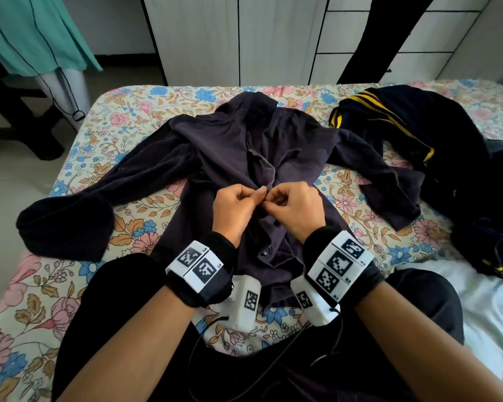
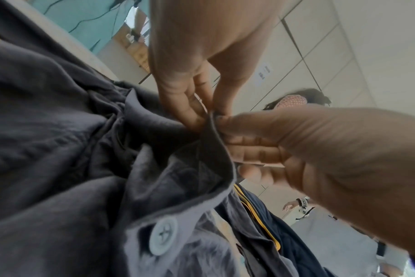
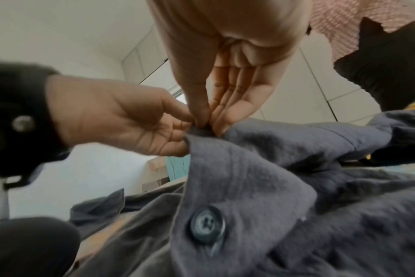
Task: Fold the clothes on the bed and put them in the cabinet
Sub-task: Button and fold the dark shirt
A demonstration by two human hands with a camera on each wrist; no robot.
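Note:
A dark grey-purple button shirt (image 1: 221, 146) lies spread front-up on the floral bed (image 1: 70, 285), sleeves out to both sides. My left hand (image 1: 256, 195) and right hand (image 1: 275, 198) meet over its middle, each pinching the front placket edge between thumb and fingers. In the left wrist view, my left hand (image 2: 201, 116) and right hand (image 2: 228, 121) grip a raised fold of the shirt (image 2: 59, 131). The right wrist view shows the same pinch by the right hand (image 3: 206, 120) and left hand (image 3: 185, 123). One button (image 1: 266, 250) (image 2: 163, 236) (image 3: 207, 224) sits lower on the placket. The white cabinet (image 1: 273, 39) stands beyond the bed.
A navy garment with yellow stripes (image 1: 404, 117) lies crumpled at the bed's right, touching the shirt's right sleeve. White cloth (image 1: 491, 300) lies at the near right. A teal garment (image 1: 26, 33) hangs at far left over dark furniture legs. A black item (image 1: 389, 33) hangs on the cabinet.

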